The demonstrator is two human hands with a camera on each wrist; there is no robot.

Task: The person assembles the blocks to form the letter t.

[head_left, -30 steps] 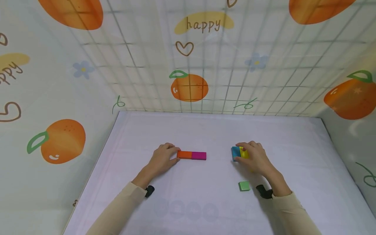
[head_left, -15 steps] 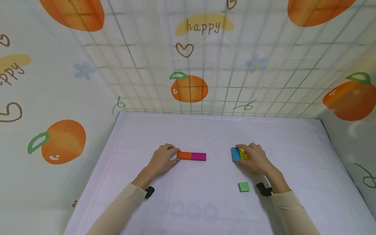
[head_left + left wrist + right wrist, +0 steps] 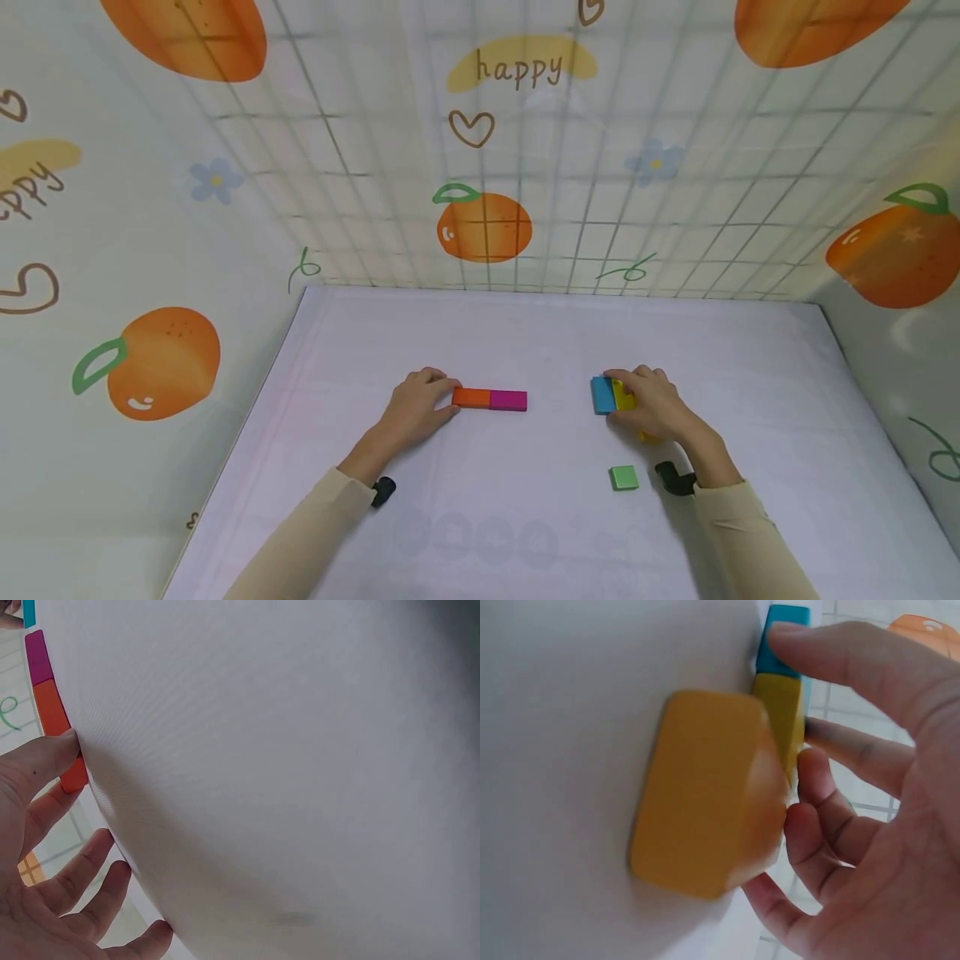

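Observation:
At left centre of the table in the head view, my left hand (image 3: 414,410) pinches the outer end of an orange block (image 3: 471,397) between thumb and forefinger. A magenta block (image 3: 508,401) lies end to end with the orange one. My right hand (image 3: 654,406) holds a blue block (image 3: 602,395) at its sides, thumb on the near side and forefinger at the far side. Against the blue block sits a yellow block (image 3: 624,395), partly hidden under the hand. In the right wrist view, a bevelled yellow-orange block (image 3: 697,795) stands close beneath the palm, beside the curled lower fingers.
A light green block (image 3: 623,477) lies nearer the body, left of the right wrist. The white table (image 3: 480,333) ends at a patterned curtain (image 3: 375,167) at the back and sides. Bare tabletop separates the magenta and blue blocks.
The right thumb and forefinger have slid slightly rightward along the blue block, so more of its top shows. The left hand with the orange block keeps its place.

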